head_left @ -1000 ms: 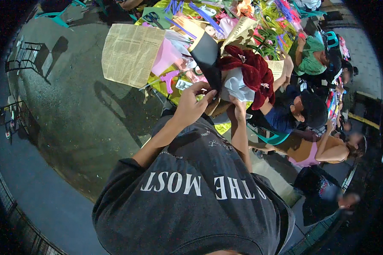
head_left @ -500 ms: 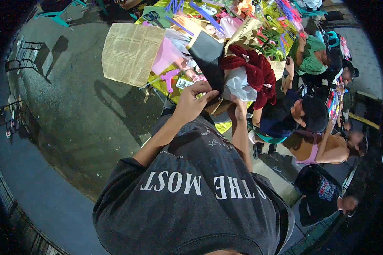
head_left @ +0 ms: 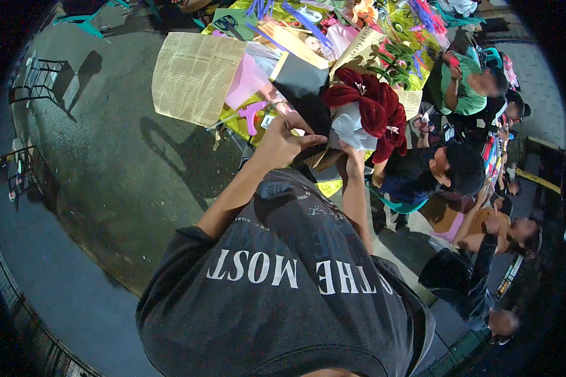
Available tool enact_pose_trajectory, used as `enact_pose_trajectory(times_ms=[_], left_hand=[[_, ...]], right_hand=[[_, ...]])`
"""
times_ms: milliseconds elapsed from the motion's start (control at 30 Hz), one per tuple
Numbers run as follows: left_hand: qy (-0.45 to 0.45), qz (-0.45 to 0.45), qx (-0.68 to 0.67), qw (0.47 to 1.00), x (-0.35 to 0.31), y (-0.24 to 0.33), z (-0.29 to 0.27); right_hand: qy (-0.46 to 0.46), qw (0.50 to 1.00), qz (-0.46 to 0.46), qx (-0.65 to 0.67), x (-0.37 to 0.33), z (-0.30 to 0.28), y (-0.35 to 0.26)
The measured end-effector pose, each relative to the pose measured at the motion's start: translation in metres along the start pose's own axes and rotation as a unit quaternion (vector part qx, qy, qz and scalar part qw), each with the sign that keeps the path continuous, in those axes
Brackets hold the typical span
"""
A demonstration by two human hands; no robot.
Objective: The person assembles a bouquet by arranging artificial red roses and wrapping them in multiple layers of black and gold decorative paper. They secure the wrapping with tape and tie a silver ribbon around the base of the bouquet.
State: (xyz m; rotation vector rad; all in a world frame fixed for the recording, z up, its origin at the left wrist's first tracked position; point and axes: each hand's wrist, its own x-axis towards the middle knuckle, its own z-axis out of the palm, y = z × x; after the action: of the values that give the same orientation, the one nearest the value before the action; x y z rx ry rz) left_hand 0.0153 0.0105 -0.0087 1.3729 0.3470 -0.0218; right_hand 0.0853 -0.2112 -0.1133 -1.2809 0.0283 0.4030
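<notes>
A bouquet of dark red fuzzy flowers lies tilted in front of me, with white wrapping paper around its lower part. My right hand grips the bouquet at its base, its fingers partly hidden under the wrap. A black sheet of wrapping paper stands along the bouquet's left side. Thumb and fingers of my left hand pinch the lower edge of that black sheet. Newsprint-patterned paper shows behind the flowers, and some brown paper sticks out below, between my hands.
A newsprint sheet overhangs the table's left edge. Near it are pink paper, a purple glue gun and dark-handled scissors. Green and purple stems lie farther back. Seated people, one in a green shirt, are close on the right.
My left hand has shifted slightly, still pinching the black paper, whose top leans a little more left. On the right, the person in green and the lower dark-clothed person have changed posture.
</notes>
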Motion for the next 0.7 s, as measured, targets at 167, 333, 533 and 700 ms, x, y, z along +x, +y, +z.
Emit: enact_pose_trajectory(times_ms=[167,333,533,700], left_hand=[[-0.051,-0.069,-0.333,0.939,0.006,-0.004,-0.005],[-0.089,-0.048,-0.273,0.957,0.031,-0.025,-0.015],[-0.03,0.063,0.136,0.988,0.042,-0.026,-0.02],[-0.038,0.042,0.16,0.986,0.052,-0.041,-0.026]], right_hand=[[0.01,1.0,-0.011,-0.022,-0.003,0.017,-0.004],[0.006,0.999,-0.011,-0.039,-0.001,0.019,-0.006],[0.007,0.999,-0.014,-0.047,-0.003,0.014,-0.006],[0.001,0.999,-0.012,-0.048,-0.004,0.015,-0.009]])
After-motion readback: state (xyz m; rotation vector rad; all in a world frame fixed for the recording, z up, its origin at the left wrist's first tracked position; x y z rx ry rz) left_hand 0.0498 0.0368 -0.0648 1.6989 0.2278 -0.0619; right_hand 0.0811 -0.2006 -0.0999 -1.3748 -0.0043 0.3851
